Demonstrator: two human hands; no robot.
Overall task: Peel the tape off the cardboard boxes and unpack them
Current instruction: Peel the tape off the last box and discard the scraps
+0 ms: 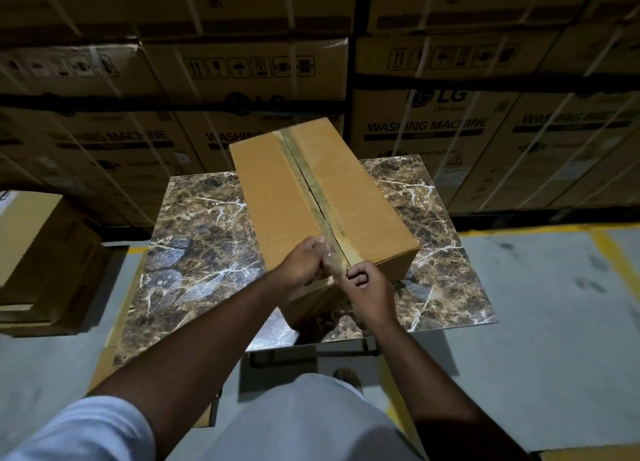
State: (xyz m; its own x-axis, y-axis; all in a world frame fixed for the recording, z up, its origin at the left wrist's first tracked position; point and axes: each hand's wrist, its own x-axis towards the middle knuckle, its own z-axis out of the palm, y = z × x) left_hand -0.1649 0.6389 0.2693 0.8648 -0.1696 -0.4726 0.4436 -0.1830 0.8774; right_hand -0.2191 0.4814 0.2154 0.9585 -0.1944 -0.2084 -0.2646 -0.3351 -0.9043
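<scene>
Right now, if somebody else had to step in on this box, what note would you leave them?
Left hand: pinches the lifted near end of the clear tape at the box's near edge.
Right hand: fingers curled against the near top corner of the cardboard box; whether it grips anything is unclear.
The box lies closed on the marble-patterned table, flaps shut.
Done: only the tape's near end is raised.
Left: the tape strip along the centre seam remains stuck toward the far end. Pull it off, open the flaps, unpack.
</scene>
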